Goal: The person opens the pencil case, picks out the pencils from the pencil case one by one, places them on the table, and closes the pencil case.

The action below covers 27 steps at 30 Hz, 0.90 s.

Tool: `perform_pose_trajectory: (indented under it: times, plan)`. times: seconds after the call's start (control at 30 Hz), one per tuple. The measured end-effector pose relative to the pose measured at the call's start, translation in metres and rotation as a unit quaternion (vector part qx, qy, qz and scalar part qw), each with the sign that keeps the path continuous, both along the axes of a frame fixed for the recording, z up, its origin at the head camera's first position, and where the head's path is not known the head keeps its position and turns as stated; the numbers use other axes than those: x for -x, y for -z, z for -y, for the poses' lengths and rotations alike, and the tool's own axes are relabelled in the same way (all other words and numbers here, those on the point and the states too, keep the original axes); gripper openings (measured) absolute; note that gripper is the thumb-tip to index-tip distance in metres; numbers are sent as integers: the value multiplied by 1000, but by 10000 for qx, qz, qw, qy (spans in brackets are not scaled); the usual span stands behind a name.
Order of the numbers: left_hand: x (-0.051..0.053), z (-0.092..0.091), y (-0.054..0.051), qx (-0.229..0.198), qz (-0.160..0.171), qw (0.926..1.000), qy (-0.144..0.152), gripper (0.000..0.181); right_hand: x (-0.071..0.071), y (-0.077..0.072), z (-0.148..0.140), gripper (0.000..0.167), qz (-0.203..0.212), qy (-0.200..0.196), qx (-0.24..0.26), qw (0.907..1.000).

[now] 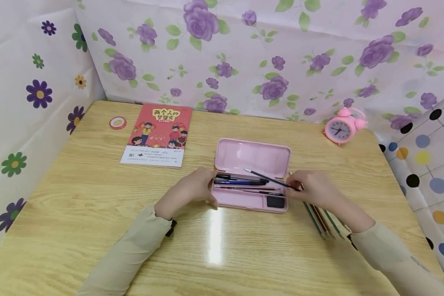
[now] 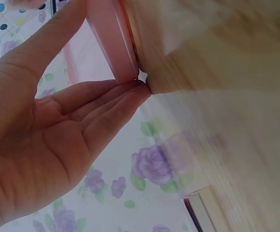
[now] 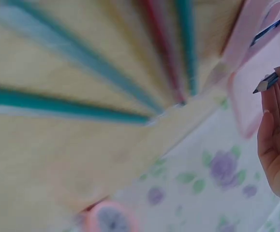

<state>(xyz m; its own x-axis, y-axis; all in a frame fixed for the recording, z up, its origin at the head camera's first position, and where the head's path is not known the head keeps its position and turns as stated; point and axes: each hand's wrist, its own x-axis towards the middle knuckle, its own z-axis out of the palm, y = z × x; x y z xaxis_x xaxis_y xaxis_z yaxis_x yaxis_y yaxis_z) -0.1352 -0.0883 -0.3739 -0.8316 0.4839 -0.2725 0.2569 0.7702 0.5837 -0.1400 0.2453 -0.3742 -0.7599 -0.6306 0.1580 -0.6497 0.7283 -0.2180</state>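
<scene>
An open pink pencil case (image 1: pixel 238 200) lies on the table with its lid (image 1: pixel 252 157) tipped back. Inside it are several pens and pencils (image 1: pixel 240 182), plus a black eraser (image 1: pixel 275 202) in the right front compartment. At the case's left end, my left hand (image 1: pixel 192 187) holds it between thumb and fingers; the left wrist view shows the fingertips against the pink wall (image 2: pixel 113 43). Over the right end, my right hand (image 1: pixel 314 187) pinches a dark pencil (image 1: pixel 268 178), tilted across the case. Its sharpened tip (image 3: pixel 261 87) shows in the right wrist view.
Several loose pencils (image 1: pixel 320 220) lie on the table beneath my right wrist. A red book (image 1: pixel 159 135) and a roll of tape (image 1: pixel 117 122) are at the back left. The pink alarm clock (image 1: pixel 341 128) stands at the back right, before a flowered cloth (image 1: pixel 274 61).
</scene>
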Motion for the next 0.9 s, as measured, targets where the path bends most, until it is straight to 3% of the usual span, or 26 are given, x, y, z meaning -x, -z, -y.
perform_pose_trajectory:
  times: [0.13, 0.33, 0.43, 0.63, 0.9]
  plan:
    - [0, 3, -1, -20, -19, 10000, -23, 81, -11, -1, -28, 11, 334, 618, 30, 9975]
    - [-1, 5, -2, -58, 2, 10000, -49, 78, -30, 3, -76, 13, 831, 1442, 78, 9860]
    - [-1, 5, -2, -56, 39, 10000, -67, 79, -36, 8, -97, 12, 831, 1741, 6, 9812]
    - [-1, 4, -3, -76, -33, 10000, 24, 76, -46, 16, -125, 13, 821, 2042, -251, 9752]
    - [1, 1, 0, -134, -71, 9998, 117, 76, -54, 29, -142, 13, 1448, 2279, -382, 9621]
